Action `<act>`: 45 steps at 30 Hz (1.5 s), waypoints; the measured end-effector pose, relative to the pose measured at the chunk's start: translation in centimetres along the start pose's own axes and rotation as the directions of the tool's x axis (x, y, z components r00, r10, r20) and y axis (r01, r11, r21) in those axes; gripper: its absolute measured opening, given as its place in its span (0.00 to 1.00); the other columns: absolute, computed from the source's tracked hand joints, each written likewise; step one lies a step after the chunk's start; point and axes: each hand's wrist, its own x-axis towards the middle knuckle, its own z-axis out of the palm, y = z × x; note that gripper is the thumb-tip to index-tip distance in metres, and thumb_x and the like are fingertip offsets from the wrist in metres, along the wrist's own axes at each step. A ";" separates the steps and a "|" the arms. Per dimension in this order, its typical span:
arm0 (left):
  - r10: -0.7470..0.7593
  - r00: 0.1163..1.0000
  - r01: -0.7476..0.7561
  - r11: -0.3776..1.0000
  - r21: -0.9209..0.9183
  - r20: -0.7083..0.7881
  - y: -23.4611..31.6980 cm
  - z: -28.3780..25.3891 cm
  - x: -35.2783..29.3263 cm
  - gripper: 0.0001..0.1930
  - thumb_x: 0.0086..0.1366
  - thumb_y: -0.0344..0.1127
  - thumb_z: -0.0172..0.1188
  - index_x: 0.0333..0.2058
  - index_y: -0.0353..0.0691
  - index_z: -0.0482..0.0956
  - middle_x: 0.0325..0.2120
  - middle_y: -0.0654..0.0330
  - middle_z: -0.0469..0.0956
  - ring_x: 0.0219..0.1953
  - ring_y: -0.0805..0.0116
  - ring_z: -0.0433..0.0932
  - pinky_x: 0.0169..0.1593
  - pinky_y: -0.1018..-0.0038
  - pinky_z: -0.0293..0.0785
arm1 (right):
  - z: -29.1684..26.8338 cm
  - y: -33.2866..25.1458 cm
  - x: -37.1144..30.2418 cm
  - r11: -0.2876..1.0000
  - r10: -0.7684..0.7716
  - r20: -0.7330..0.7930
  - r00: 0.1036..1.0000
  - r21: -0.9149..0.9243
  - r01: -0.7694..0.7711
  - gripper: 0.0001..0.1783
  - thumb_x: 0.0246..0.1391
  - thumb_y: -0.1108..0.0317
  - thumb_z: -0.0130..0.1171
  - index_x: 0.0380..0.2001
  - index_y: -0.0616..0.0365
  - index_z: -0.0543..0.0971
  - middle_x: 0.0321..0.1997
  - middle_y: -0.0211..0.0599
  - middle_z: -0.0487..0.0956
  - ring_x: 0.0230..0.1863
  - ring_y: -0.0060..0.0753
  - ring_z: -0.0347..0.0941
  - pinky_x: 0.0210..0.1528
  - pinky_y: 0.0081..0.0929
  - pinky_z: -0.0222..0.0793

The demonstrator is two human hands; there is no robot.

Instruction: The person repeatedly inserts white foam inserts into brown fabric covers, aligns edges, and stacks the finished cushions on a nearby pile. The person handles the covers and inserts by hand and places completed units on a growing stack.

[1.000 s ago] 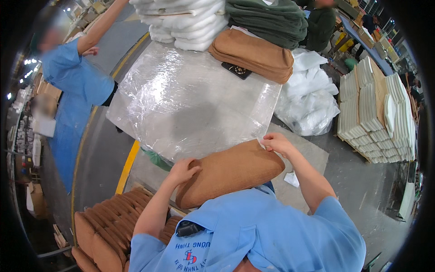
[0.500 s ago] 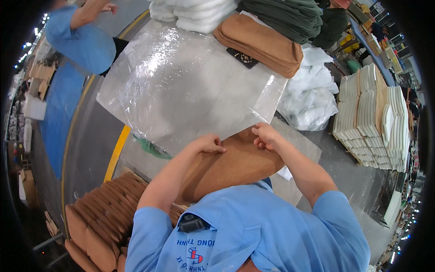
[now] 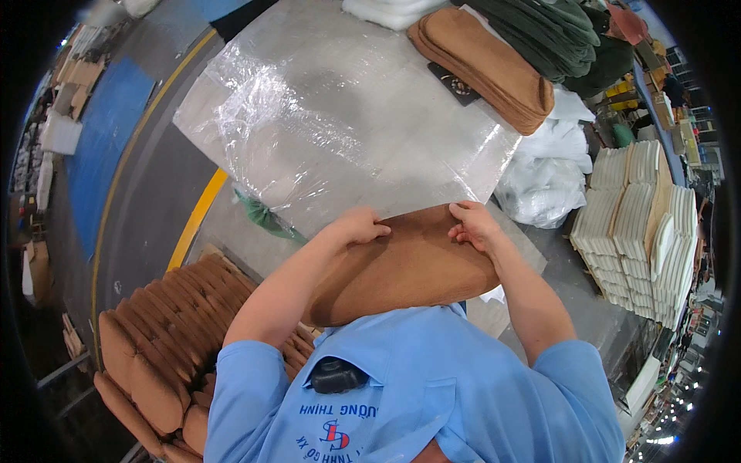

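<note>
A brown fabric cushion [image 3: 409, 266] leans against the front of my blue shirt, its far edge stretched between my two hands. My left hand [image 3: 361, 226] pinches that edge near its left part. Farther right, my right hand [image 3: 472, 225] grips the same edge with thumb and fingers. Just beyond the cushion is the near side of a table [image 3: 370, 139] covered in clear plastic film. Fingers partly hide what lies along the edge, so I cannot tell if it is open or sewn.
Folded brown covers [image 3: 486, 65] lie at the table's far right by a small black tray [image 3: 454, 83] and dark green fabric [image 3: 532, 38]. Several brown cushions [image 3: 166, 332] stand in rows at my left. White pads [image 3: 637, 224] are stacked at right, beyond bagged white filling [image 3: 540, 185].
The cushion's far edge is now pulled straighter between my hands, and my right hand's grip has shifted slightly. My view has turned, and the co-worker at upper left is mostly out of it.
</note>
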 end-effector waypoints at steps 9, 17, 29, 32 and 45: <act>0.023 0.834 0.044 0.993 0.107 -0.552 -0.3 4.6 -0.1 0.18 0.77 0.49 0.51 0.40 0.40 0.78 0.32 0.40 0.83 0.39 0.34 0.81 0.42 0.42 0.74 | 2.0 0.4 3.6 0.990 0.065 -0.308 0.949 -0.101 -0.101 0.16 0.73 0.59 0.50 0.43 0.63 0.77 0.20 0.35 0.74 0.16 0.28 0.71 0.15 0.30 0.62; 0.013 0.796 0.073 0.990 0.117 -0.606 -0.6 4.8 1.5 0.17 0.77 0.49 0.52 0.36 0.41 0.75 0.25 0.43 0.82 0.32 0.36 0.82 0.37 0.44 0.75 | 2.9 1.6 4.6 0.948 -0.164 -0.388 0.907 -0.316 0.036 0.21 0.73 0.55 0.51 0.36 0.64 0.79 0.16 0.36 0.73 0.14 0.30 0.69 0.16 0.36 0.63; 0.170 0.864 -0.043 0.962 0.268 -0.474 -3.1 3.5 -2.8 0.17 0.75 0.50 0.55 0.37 0.41 0.77 0.26 0.45 0.82 0.32 0.37 0.81 0.37 0.46 0.76 | 2.2 0.1 3.5 0.939 -0.167 -0.301 0.939 -0.340 0.058 0.24 0.74 0.57 0.47 0.31 0.66 0.77 0.17 0.44 0.79 0.15 0.40 0.77 0.23 0.40 0.74; 0.134 0.756 0.015 0.975 0.221 -0.641 -3.6 5.7 -3.7 0.17 0.74 0.50 0.57 0.35 0.42 0.77 0.25 0.45 0.81 0.31 0.38 0.81 0.35 0.47 0.75 | 2.5 2.2 2.7 0.897 -0.271 -0.305 0.913 -0.424 0.125 0.23 0.74 0.57 0.47 0.32 0.67 0.78 0.17 0.44 0.78 0.15 0.40 0.77 0.22 0.41 0.74; 0.039 0.588 0.101 0.988 0.121 -0.808 -7.3 5.5 -12.5 0.24 0.70 0.46 0.65 0.55 0.33 0.77 0.45 0.45 0.82 0.46 0.46 0.82 0.50 0.55 0.77 | -9.0 0.8 -3.6 0.914 -0.404 -0.335 0.851 -0.112 0.390 0.27 0.67 0.50 0.61 0.61 0.54 0.73 0.54 0.39 0.80 0.44 0.34 0.79 0.44 0.39 0.78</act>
